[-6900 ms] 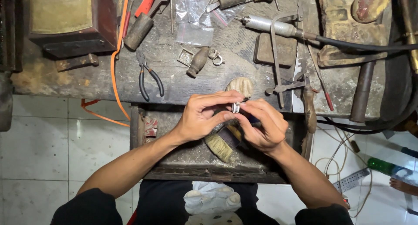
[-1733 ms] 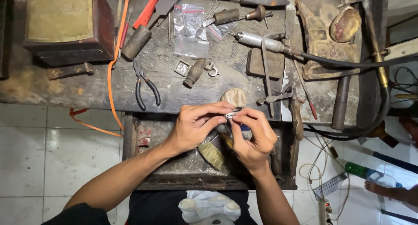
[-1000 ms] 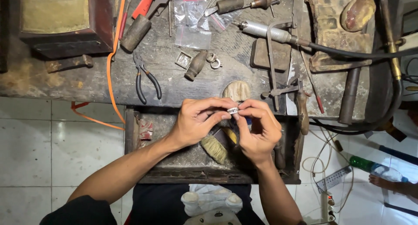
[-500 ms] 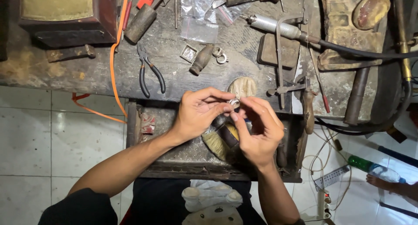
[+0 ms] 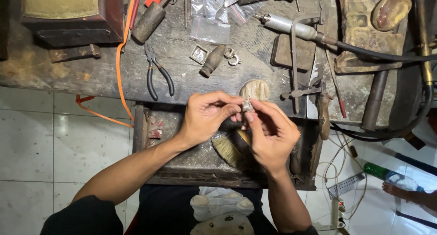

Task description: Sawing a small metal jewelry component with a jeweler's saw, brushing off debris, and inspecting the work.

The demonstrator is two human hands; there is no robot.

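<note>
Two hands, left hand (image 5: 207,116), right hand (image 5: 271,135), pinching small silver piece (image 5: 247,105), perhaps a ring

On the worn worktop (image 5: 91,75): black-handled pliers (image 5: 157,73), an orange cable (image 5: 119,57), clear plastic bags (image 5: 210,16), a saw frame (image 5: 300,57). Below, on the floor, a green bottle (image 5: 391,176).

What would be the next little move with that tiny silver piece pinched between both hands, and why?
Probably a slight turn of the small silver piece between the fingertips. Both the left hand and right hand pinch it above the open drawer, with no tool in either grip, so checking it seems likeliest.
</note>
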